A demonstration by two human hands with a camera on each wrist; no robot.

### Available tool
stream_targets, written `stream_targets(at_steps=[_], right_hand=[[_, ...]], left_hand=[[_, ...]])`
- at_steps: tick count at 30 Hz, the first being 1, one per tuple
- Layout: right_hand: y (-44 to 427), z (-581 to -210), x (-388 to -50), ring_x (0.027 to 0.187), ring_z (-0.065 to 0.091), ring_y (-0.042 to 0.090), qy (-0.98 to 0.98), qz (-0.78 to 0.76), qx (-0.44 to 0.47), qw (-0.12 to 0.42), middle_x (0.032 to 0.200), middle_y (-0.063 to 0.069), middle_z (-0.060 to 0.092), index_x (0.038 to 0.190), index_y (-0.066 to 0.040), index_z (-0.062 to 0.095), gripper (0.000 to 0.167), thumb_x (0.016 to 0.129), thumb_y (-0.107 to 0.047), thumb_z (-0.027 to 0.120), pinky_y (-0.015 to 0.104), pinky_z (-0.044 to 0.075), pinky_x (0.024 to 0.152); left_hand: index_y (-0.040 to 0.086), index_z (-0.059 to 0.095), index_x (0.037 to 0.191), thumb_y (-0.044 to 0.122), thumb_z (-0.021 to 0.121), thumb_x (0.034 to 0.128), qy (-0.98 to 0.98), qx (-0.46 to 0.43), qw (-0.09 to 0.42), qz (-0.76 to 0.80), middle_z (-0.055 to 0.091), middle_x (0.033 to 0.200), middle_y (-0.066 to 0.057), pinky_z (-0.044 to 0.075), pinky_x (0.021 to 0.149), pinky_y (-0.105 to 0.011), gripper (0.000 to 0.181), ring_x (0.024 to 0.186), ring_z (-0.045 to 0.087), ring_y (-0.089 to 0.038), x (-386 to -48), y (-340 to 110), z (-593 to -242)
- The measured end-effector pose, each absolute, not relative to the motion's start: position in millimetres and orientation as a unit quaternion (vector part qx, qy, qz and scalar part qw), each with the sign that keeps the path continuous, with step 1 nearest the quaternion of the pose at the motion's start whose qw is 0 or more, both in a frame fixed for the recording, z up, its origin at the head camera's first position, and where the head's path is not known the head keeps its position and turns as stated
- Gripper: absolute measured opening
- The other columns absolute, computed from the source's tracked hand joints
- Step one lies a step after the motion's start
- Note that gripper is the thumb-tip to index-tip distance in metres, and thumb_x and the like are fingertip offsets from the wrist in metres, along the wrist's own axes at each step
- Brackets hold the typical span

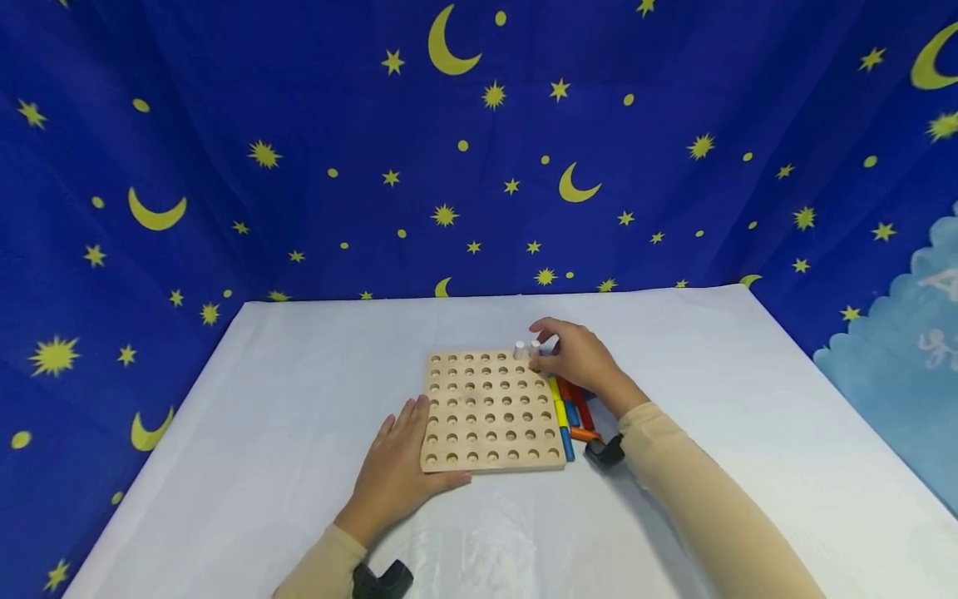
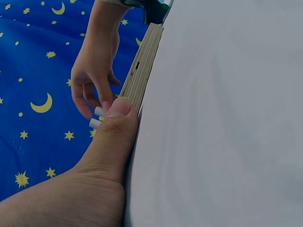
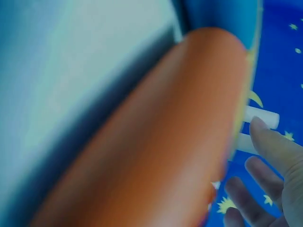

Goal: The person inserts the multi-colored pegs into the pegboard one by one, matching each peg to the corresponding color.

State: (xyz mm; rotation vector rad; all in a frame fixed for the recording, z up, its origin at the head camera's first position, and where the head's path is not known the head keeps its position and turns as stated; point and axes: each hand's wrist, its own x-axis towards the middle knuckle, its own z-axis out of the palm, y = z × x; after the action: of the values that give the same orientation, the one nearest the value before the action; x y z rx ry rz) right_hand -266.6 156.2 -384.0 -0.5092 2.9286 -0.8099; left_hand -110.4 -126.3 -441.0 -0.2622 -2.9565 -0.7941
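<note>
A square wooden pegboard with rows of round holes lies flat on the table. My left hand rests at its near left corner, fairly straight fingers along the left side and thumb along the front edge. Two white pegs stand upright in the far row, by the far right corner. My right hand is at the rightmost of these pegs, its thumb and fingers spread apart around it. In the right wrist view the thumb lies close to a white peg; whether it touches is unclear.
Beside the board's right edge lie several loose pegs: yellow, blue, red and an orange peg. The orange one fills much of the right wrist view, blurred. Behind the white table hangs a blue curtain.
</note>
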Motion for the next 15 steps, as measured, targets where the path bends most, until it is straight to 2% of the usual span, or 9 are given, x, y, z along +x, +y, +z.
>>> stream_targets(at_steps=[3, 6, 10, 15], right_hand=[[163.2, -377.1, -262.8, 0.095, 0.064, 0.023, 0.943, -0.287, -0.164, 0.041, 0.125, 0.007, 0.066, 0.14, -0.019, 0.055, 0.062, 0.085, -0.031, 0.08, 0.038, 0.057, 0.081], [174.4, -370.7, -260.0, 0.098, 0.061, 0.025, 0.936, -0.309, -0.158, 0.05, 0.128, 0.011, 0.064, 0.141, -0.018, 0.055, 0.056, 0.09, -0.03, 0.075, 0.038, 0.056, 0.081], [193.7, -364.4, -257.5, 0.096, 0.06, 0.026, 0.936, -0.312, -0.151, 0.067, 0.122, 0.011, 0.065, 0.141, -0.016, 0.055, 0.047, 0.097, -0.031, 0.065, 0.036, 0.055, 0.081], [218.7, -360.6, -251.7, 0.093, 0.059, 0.025, 0.942, -0.266, -0.162, 0.126, 0.119, 0.011, 0.065, 0.142, -0.013, 0.054, 0.048, 0.097, -0.026, 0.064, 0.034, 0.054, 0.079]], left_hand=[[0.001, 0.02, 0.157, 0.082, 0.071, 0.0631, -0.963, -0.085, 0.029, -0.256, 0.027, 0.163, -0.015, 0.017, 0.126, -0.052, 0.134, 0.152, 0.024, -0.032, -110.6, -126.5, -441.0], [0.001, 0.021, 0.157, 0.082, 0.07, 0.0633, -0.963, -0.085, 0.026, -0.256, 0.026, 0.164, -0.015, 0.017, 0.126, -0.052, 0.134, 0.153, 0.023, -0.032, -110.7, -126.3, -441.8], [0.001, 0.02, 0.158, 0.082, 0.07, 0.0634, -0.963, -0.085, 0.022, -0.254, 0.025, 0.164, -0.015, 0.016, 0.126, -0.052, 0.134, 0.153, 0.023, -0.032, -111.0, -126.0, -442.1], [0.001, 0.016, 0.158, 0.082, 0.07, 0.064, -0.964, -0.084, 0.012, -0.251, 0.024, 0.164, -0.016, 0.014, 0.126, -0.052, 0.135, 0.153, 0.021, -0.032, -111.3, -126.6, -441.1]])
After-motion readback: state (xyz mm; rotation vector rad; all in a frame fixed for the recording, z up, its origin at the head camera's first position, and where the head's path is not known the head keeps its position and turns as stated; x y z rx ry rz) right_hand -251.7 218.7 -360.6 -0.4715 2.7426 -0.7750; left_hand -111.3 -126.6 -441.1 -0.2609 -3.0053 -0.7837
